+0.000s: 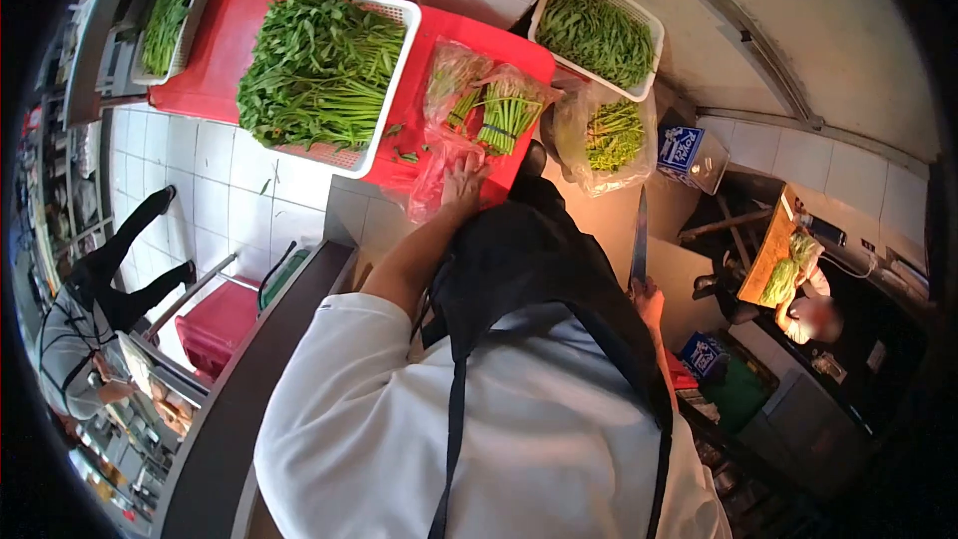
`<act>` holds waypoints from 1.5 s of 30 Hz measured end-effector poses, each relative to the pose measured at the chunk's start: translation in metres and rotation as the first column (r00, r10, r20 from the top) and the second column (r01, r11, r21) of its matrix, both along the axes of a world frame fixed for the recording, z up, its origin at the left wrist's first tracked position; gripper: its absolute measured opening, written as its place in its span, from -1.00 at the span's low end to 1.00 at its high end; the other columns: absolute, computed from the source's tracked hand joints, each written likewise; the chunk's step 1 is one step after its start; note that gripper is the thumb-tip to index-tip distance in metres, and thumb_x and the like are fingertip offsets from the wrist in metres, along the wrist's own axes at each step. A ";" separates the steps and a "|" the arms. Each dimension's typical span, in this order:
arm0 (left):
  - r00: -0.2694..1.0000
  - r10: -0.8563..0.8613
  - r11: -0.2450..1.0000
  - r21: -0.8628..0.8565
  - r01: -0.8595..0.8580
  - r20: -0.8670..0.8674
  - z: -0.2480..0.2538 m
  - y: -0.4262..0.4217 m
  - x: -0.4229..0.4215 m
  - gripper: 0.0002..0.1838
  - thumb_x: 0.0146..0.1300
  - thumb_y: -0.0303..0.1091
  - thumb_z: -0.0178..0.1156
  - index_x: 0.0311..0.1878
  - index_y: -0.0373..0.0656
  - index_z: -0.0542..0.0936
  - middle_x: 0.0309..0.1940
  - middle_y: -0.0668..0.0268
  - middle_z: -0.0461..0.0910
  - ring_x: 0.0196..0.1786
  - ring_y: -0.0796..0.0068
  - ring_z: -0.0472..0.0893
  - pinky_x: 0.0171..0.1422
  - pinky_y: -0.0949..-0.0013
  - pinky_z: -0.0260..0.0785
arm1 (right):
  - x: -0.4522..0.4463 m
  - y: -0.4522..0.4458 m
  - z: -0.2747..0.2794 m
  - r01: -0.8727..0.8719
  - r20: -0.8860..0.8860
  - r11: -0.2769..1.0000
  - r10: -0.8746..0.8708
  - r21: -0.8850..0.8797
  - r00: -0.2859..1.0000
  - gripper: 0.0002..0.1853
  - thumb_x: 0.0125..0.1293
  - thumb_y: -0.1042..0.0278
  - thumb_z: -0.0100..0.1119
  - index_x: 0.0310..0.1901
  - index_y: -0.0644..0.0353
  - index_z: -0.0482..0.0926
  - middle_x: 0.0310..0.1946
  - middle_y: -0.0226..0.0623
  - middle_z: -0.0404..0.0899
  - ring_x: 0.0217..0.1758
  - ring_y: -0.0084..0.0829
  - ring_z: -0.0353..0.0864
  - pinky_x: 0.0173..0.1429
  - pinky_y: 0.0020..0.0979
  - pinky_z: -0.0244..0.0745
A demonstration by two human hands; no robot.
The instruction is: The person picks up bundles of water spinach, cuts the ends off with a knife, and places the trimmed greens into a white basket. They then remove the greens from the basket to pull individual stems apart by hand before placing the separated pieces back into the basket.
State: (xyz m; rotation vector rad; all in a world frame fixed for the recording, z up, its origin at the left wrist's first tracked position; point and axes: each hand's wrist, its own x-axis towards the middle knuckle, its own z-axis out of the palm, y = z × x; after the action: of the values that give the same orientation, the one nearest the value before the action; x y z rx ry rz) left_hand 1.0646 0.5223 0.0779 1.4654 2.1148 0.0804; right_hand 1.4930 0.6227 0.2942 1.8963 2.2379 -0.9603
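Observation:
My left hand lies with its fingers spread on a pink plastic bag at the near edge of the red table. Just beyond it, bundled green stalks stick out of clear plastic. My right hand is wrapped round the handle of a long knife, whose blade points away from me, off the table's right side. Left of the bag, a white basket holds leafy green stalks.
A second white basket of greens stands at the back right, above an open plastic bag of green stems. Another basket is at the far left. One person stands left; another handles greens at right.

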 end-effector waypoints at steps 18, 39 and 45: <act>0.958 0.194 0.862 0.429 -0.268 0.210 0.016 0.044 -0.015 -0.59 0.17 -0.53 0.13 0.13 -0.18 0.48 -0.21 -0.11 0.65 -0.31 -0.18 0.68 -0.28 -0.08 0.53 | 0.094 -0.015 -0.062 0.133 0.135 0.991 -0.128 -0.030 0.983 -0.64 0.45 0.13 0.28 -0.17 0.38 0.65 -0.39 -0.01 0.71 -0.31 -0.25 0.74 -0.15 -0.13 0.56; 0.974 0.212 0.904 0.362 -0.228 0.082 0.063 0.111 -0.053 -0.78 0.31 -0.33 0.14 -0.07 -0.20 0.62 -0.36 -0.01 0.67 -0.28 -0.15 0.67 -0.20 -0.06 0.57 | 0.099 0.067 -0.101 0.382 -0.057 0.857 -0.425 -0.346 0.903 -0.72 0.49 0.22 0.17 -0.14 0.33 0.62 -0.53 -0.23 0.67 -0.68 -0.41 0.57 -0.55 -0.31 0.47; 0.951 0.130 0.899 0.370 -0.232 0.282 0.098 0.143 -0.009 -0.80 0.34 -0.39 0.08 -0.05 -0.25 0.57 -0.38 -0.10 0.63 -0.31 -0.23 0.65 -0.25 -0.15 0.49 | 0.123 0.048 -0.134 0.484 0.038 0.793 -0.508 -0.370 0.861 -0.78 0.21 0.45 0.20 -0.15 0.34 0.68 -0.51 -0.06 0.73 -0.53 -0.27 0.76 -0.41 -0.21 0.61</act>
State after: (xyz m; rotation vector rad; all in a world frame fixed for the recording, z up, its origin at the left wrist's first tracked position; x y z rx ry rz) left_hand 1.0557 0.6656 0.1757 1.3775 2.0954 0.7731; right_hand 1.6158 0.6710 0.1598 2.3217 1.4362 -1.4019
